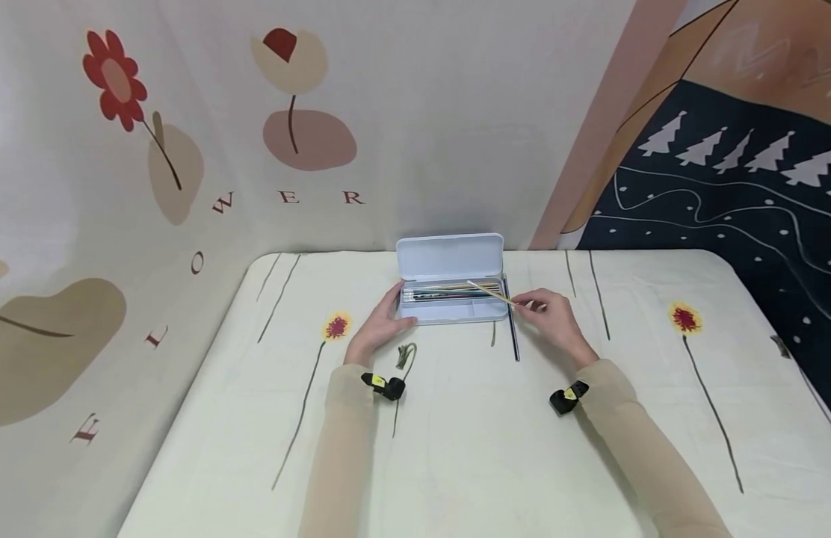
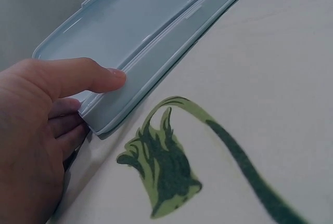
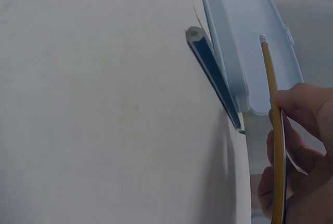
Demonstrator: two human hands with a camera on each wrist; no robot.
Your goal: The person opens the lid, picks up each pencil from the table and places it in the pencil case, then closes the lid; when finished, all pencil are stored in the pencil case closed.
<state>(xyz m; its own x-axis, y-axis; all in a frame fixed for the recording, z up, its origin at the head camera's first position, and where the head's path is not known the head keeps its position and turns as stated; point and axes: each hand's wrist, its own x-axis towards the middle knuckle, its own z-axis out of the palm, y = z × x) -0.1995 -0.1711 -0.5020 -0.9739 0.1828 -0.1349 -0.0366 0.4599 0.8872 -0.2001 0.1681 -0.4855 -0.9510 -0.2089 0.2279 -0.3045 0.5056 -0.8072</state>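
A pale blue pencil case [image 1: 442,312] lies with its lid [image 1: 449,258] raised at the back of the table. Several pencils [image 1: 449,293] rest lengthwise inside it. My left hand [image 1: 382,329] grips the case's left end, thumb [image 2: 104,80] against the front wall and other fingers round the end. Between the thumb and fingers of my right hand [image 1: 550,317] is a yellow pencil [image 3: 278,146], held at a slant over the case's right part, its white-tipped eraser end pointing up-left. Beside the case's right end lies a long dark blue stick [image 3: 210,68] with a blunt grey end.
The white tablecloth [image 1: 469,448] carries printed flowers and stems. Behind the table hangs a pale printed curtain [image 1: 449,149]; a dark cloth with white trees [image 1: 731,164] is at the right. Each wrist wears a small black camera [image 1: 388,386].
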